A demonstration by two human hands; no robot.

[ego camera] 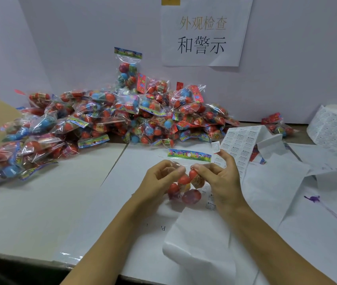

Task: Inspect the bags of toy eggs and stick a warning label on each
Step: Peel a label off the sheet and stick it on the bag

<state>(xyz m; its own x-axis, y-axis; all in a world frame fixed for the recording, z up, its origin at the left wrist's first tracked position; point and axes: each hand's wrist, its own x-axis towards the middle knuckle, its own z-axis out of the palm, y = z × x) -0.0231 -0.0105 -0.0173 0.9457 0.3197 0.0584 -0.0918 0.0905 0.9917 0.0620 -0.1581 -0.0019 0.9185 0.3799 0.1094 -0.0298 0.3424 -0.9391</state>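
Gripping one clear bag of toy eggs (185, 185) at table centre, the left hand (159, 179) and right hand (218, 179) pinch its plastic — a warning label (215, 146) sticks to a right fingertip. The bag pile (106, 118) lies at eleven o'clock, the label roll (336, 124) at two.

The bag (186, 182) lies before the heap of bags (110, 118), the label roll (336, 124) right, seemingly on the table (29, 212).

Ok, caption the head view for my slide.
Both hands hold a bag of toy eggs, a warning label on the right hand.
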